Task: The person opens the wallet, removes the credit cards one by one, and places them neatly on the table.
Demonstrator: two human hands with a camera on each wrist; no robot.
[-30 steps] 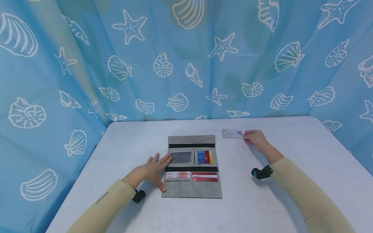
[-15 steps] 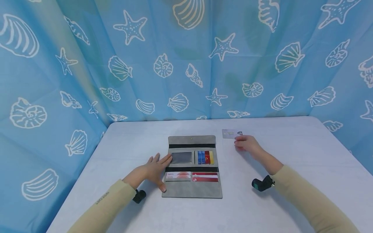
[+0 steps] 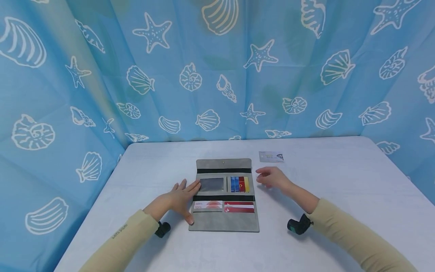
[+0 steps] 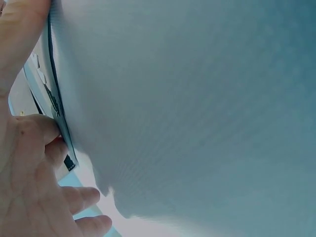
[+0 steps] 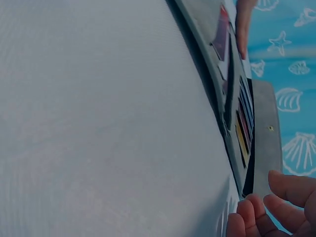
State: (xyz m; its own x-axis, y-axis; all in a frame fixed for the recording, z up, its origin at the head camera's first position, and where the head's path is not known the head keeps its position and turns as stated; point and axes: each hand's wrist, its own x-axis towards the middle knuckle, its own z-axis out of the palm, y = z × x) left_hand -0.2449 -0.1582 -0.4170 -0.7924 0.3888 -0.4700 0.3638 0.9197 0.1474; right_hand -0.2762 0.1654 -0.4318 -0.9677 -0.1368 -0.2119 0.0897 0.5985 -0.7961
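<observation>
A grey long wallet [image 3: 224, 223] lies unfolded on the white table. Blue, red and yellow cards [image 3: 239, 184] fill its upper right slots, beside a dark clear window [image 3: 212, 184]. White cards [image 3: 208, 205] and red cards [image 3: 239, 207] sit in the lower slots. With fingers spread, my left hand [image 3: 178, 200] rests on the wallet's left edge; its palm shows in the left wrist view. My right hand [image 3: 273, 178] hovers by the wallet's upper right edge, fingers loosely bent around nothing. Just beyond it, a silvery card [image 3: 271, 156] lies flat on the table.
The white-covered table [image 3: 159, 158] ends at the back against a blue curtain [image 3: 210, 94] printed with shells and starfish. Black wrist cameras hang under both sleeves, the right camera [image 3: 299, 224] close above the tabletop.
My right hand has let go of the silvery card and moved left and nearer, toward the wallet. The card stays flat in place. The left hand has not moved.
</observation>
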